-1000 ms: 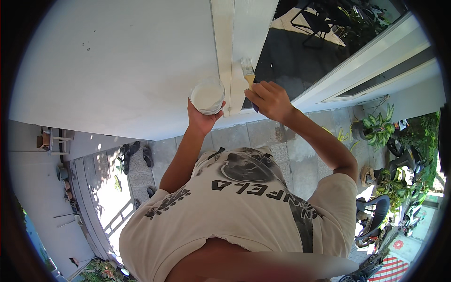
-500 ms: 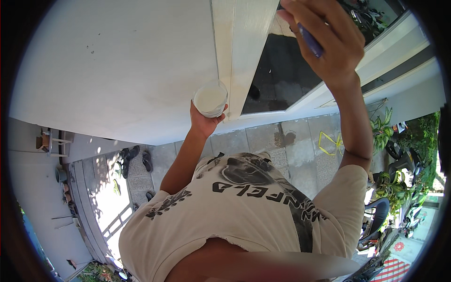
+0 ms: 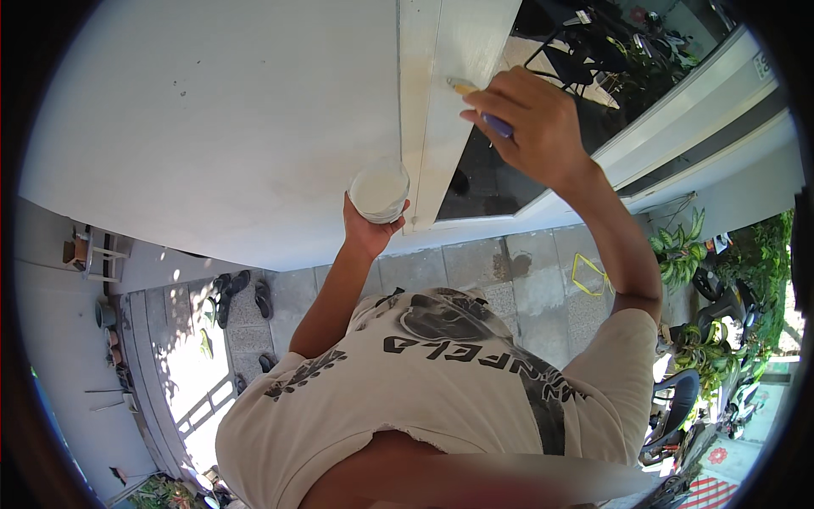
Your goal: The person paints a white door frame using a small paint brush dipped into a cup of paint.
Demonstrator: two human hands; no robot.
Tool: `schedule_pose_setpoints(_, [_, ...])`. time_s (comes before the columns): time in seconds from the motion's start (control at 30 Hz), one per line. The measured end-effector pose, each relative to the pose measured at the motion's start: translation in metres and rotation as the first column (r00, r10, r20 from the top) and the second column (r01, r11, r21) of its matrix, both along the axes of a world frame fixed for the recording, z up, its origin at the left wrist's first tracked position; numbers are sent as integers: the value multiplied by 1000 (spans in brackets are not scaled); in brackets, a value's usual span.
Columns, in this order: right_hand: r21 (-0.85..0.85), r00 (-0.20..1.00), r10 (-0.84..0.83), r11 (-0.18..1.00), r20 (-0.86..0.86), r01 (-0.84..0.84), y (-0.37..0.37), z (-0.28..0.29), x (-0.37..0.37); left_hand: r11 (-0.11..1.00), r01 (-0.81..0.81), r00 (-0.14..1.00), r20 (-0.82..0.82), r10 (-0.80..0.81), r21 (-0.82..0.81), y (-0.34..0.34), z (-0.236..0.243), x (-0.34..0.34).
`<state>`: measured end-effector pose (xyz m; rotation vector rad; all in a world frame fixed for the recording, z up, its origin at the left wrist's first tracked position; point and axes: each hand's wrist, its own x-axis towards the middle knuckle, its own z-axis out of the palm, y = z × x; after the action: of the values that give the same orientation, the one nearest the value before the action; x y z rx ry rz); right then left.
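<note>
Wrapped round a small clear tub of white paint [image 3: 378, 187], my left hand [image 3: 368, 227] holds it before the seam of the white wall [image 3: 220, 102] and a pale wooden door frame [image 3: 454, 47]. My right hand [image 3: 536, 127], higher and farther right, grips a paintbrush [image 3: 497, 125] with a purple and yellow handle. The pale bristles are at the frame's white board, left of a dark glass pane [image 3: 492, 191]; whether they touch it I cannot tell. Reflections of a chair and plants show in the glass.
Grey paving [image 3: 458, 267] runs along the wall's foot, with several sandals [image 3: 263, 299] at left and a yellow strap-like item [image 3: 585, 271] at right. A stool [image 3: 108, 253] stands far left; potted plants [image 3: 682, 246], motorbikes and a dark chair [image 3: 678, 403] are at right.
My right hand went up and rightward with the brush, then came down and left, ending higher than at first. My left hand and the tub shifted slightly downward in view.
</note>
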<state>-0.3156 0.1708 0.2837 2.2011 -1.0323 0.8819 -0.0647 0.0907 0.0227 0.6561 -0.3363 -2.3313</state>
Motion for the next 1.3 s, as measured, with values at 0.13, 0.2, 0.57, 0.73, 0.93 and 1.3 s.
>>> schedule_pose_setpoints(0.13, [-371,994,21,927,-108,-60,1,55,-5,1000,3,1000,3,-3,16,0,3,-4])
schedule_pose_setpoints(0.2, [-467,989,-1,882,-146,-69,-5,58,-5,1000,6,1000,0,-6,26,1,0,-5])
schedule_pose_setpoints(0.57, [167,995,5,986,-96,11,8,-72,14,1000,2,999,-32,-1,14,1,-2,2])
schedule_pose_setpoints(0.73, [-94,999,-23,995,39,26,-1,13,2,999,-16,1000,-22,17,40,-1,-1,3])
schedule_pose_setpoints(0.93, [-502,990,-22,864,-138,-51,-10,43,2,1000,-16,1000,-15,16,27,0,-2,-2])
schedule_pose_setpoints(1.3, [136,999,8,991,-40,-2,4,-62,17,1000,-2,999,-54,3,20,-1,-6,2])
